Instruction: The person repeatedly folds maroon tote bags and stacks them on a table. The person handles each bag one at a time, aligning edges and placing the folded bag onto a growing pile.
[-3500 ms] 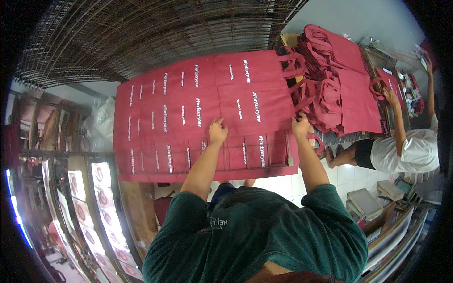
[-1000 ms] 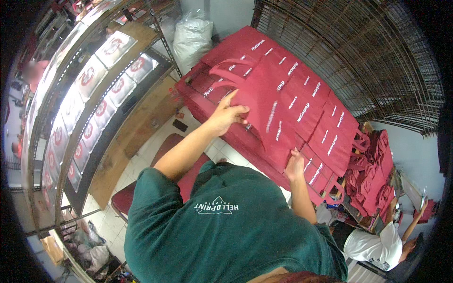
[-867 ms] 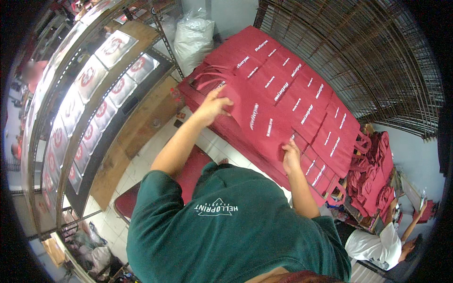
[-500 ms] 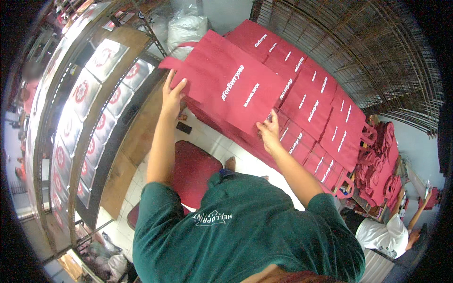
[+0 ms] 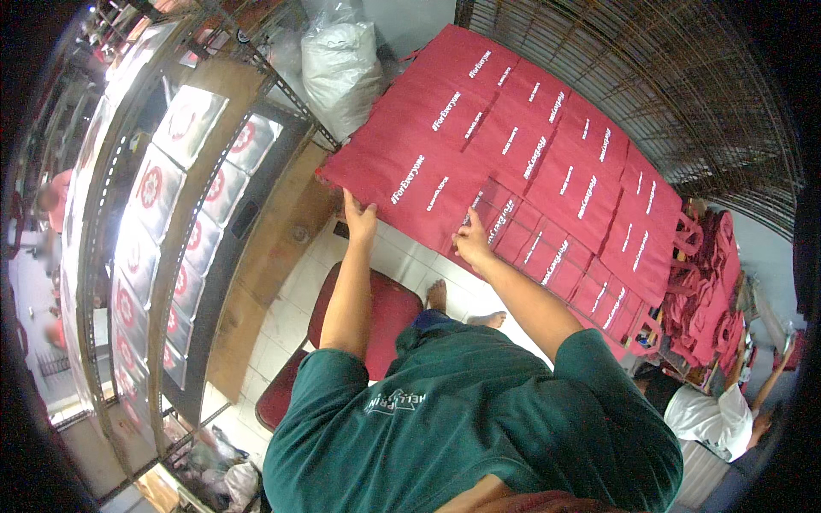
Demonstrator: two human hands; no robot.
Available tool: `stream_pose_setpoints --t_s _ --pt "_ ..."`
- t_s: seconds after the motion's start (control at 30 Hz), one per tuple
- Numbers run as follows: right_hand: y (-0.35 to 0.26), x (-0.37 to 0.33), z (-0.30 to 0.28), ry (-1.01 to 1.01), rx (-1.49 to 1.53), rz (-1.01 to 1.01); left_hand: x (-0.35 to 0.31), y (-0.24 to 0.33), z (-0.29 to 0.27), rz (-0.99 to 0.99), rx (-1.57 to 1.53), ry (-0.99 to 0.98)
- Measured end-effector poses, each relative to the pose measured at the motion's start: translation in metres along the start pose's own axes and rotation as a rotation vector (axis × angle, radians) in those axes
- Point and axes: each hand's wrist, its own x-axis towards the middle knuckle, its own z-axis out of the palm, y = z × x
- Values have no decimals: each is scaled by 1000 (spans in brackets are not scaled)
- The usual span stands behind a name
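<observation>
A flat dark red tote bag [image 5: 409,190] with white lettering lies at the near left of a table covered with similar bags. My left hand [image 5: 360,221] is at its near left edge, thumb and forefinger on either side of the fabric. At the bag's near right corner, my right hand [image 5: 474,245] grips the edge, its forefinger stretched along the cloth and the other fingers curled. The bag's handles do not show.
Rows of printed red bags [image 5: 590,184] cover the table. A red chair [image 5: 376,321] stands by my legs. Racks of silvery printed sheets [image 5: 154,192] are at left, a white sack [image 5: 342,68] behind. A person in white [image 5: 714,419] works at lower right beside piled red bags [image 5: 705,291].
The tote bag has come down from mid-air onto the table, laid flat beside the others. Both hands have lowered with it, and the left one has moved right and nearer to me.
</observation>
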Motion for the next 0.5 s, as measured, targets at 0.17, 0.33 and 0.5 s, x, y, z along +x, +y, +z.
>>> stream_pose_setpoints --t_s 0.17,0.33,0.5 --pt "-7 2 7 -24 31 -24 12 -1 -7 50 -47 -10" --pt "5 16 8 -9 -5 -53 23 -3 -5 -211 -91 42" --pt "19 -6 -36 -15 -202 -213 17 -7 -2 -347 -59 8"
